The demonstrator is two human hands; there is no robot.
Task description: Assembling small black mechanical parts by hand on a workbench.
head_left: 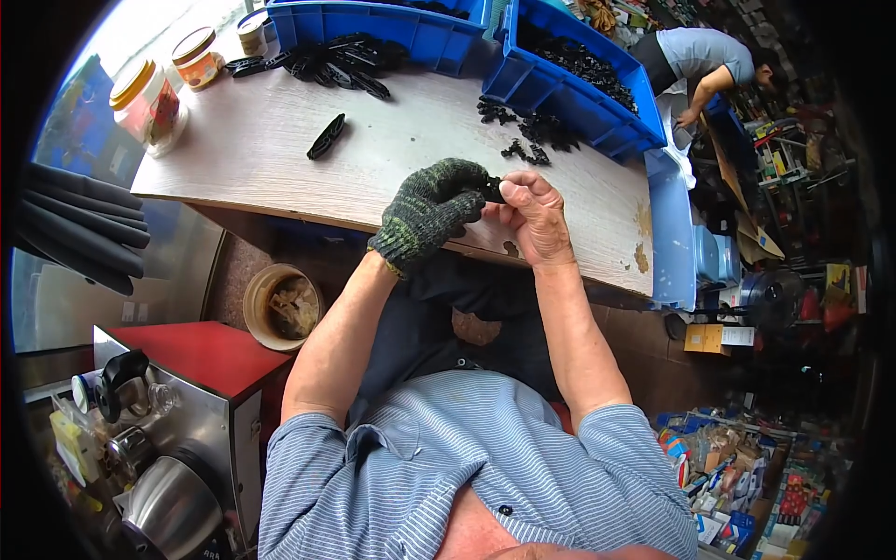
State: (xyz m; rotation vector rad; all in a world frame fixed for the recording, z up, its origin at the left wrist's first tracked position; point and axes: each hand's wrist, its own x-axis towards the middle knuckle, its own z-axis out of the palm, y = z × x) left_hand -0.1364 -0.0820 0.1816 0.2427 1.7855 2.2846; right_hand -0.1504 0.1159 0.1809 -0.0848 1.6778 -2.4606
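My left hand (429, 210), in a dark green and black knitted glove, is closed at the table's front edge. Just right of it, my bare right hand (539, 219) pinches with thumb and forefinger. Between the two sits a small black part (493, 189), gripped from both sides; its exact shape is mostly hidden by the fingers. Beyond my right hand lie loose small black parts (551, 131) on the table. A single long black piece (326, 137) rests farther left, apart from a heap of similar long black pieces (345, 63).
The pale wooden table (252, 140) carries a blue bin (439, 42) and another blue bin (569, 112) full of small black parts. Lidded jars (149, 107) stand at the left. A bucket (257, 303) is below the edge. Another person (705, 58) bends at the far right.
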